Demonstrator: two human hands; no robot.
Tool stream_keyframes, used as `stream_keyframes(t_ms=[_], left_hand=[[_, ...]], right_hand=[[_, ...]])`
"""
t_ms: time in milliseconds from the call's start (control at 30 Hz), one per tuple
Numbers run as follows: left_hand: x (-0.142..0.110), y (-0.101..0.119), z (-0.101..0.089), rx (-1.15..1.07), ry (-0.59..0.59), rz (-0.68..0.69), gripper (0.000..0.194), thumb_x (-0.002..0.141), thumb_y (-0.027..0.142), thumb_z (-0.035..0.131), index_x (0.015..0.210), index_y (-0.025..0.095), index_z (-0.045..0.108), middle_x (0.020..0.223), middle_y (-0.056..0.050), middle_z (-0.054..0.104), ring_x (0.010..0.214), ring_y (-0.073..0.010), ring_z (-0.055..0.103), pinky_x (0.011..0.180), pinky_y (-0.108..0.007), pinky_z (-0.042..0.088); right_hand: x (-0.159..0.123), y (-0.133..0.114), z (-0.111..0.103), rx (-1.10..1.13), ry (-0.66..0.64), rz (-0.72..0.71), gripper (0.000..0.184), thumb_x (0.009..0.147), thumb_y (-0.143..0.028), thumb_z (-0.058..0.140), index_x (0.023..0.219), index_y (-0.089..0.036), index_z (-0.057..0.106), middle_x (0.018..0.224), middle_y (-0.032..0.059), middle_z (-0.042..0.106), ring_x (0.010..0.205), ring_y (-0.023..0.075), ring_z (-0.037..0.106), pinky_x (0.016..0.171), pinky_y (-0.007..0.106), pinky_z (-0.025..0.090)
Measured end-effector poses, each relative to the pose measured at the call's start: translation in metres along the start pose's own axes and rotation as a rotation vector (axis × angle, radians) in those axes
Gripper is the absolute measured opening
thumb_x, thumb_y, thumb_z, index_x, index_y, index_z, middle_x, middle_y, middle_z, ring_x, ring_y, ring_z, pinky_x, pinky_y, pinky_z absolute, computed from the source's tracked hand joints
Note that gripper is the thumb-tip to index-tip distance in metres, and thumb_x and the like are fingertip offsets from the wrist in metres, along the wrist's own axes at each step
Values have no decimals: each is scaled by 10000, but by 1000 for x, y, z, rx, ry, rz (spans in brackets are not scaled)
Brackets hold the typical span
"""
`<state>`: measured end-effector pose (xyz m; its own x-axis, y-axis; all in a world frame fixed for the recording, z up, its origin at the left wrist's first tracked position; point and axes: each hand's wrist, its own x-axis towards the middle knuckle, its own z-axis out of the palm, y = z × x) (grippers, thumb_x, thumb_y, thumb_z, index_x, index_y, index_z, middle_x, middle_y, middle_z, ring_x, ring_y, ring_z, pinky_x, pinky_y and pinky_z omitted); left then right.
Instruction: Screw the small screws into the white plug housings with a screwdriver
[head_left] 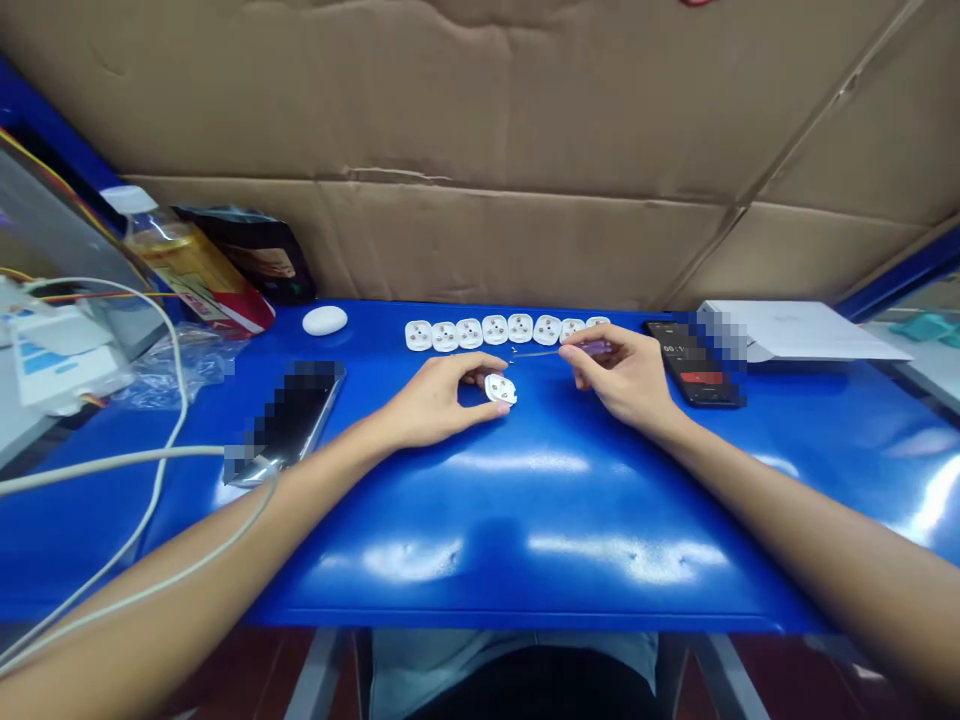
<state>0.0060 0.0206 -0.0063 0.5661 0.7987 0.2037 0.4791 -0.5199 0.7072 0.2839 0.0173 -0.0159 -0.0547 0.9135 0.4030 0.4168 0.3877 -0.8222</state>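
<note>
My left hand (431,402) pinches a small white square plastic piece (500,389) with round metal contacts, between thumb and fingers just above the blue tabletop. In my right hand (626,375) is a screwdriver (598,347) with a purple handle. Its thin shaft points left, and the tip lies close to a few tiny metal bits (513,353), too small to make out clearly. Behind both hands, several similar white pieces (495,329) stand in a row; my right hand partly covers the row's right end.
A phone (701,375) and a white box (802,330) lie at right. To the left are another phone-like device (289,420), a white oval case (325,320), a bottle (195,265) and a plastic bag (176,368). A white cable (161,460) hangs across my left forearm. Cardboard (480,235) walls the back.
</note>
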Motion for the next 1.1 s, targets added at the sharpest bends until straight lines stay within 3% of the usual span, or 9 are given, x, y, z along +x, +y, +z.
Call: stream_keyframes(t_ms=[100,300,733,1100], left_hand=[[0,-1,0,-13,11,15,429,936,483,774,1278,224,755,1294,-66,779,1141,-263,743,1051,-397,587],[1,0,-2,-55,-22,6,400,959,470,739,1274,223,757,1311,-75,775,1174,-272,733,1076,-416,573],[0,-4,-3,-147,26,-78,506,921,406,798,1370,195,697,1317,-91,757,1086,-236,736,996,-380,599],[5,-14,-1,-454,122,-202,442,889,362,810,1272,167,707,1327,-148,731,1100,-255,730,1043,-477,583]], right_hand=[[2,-2,5,130,62,70,290,901,-487,823,967,-208,783,658,-6,701,576,169,662,609,325,558],[5,6,9,225,-2,151,404,903,-572,805,1069,-205,780,889,43,800,800,216,785,821,396,662],[4,-1,7,88,-4,164,342,912,-557,802,1015,-231,791,832,43,802,770,245,782,797,411,628],[3,-9,9,131,28,180,331,911,-556,803,1010,-241,788,824,33,791,778,235,781,809,420,653]])
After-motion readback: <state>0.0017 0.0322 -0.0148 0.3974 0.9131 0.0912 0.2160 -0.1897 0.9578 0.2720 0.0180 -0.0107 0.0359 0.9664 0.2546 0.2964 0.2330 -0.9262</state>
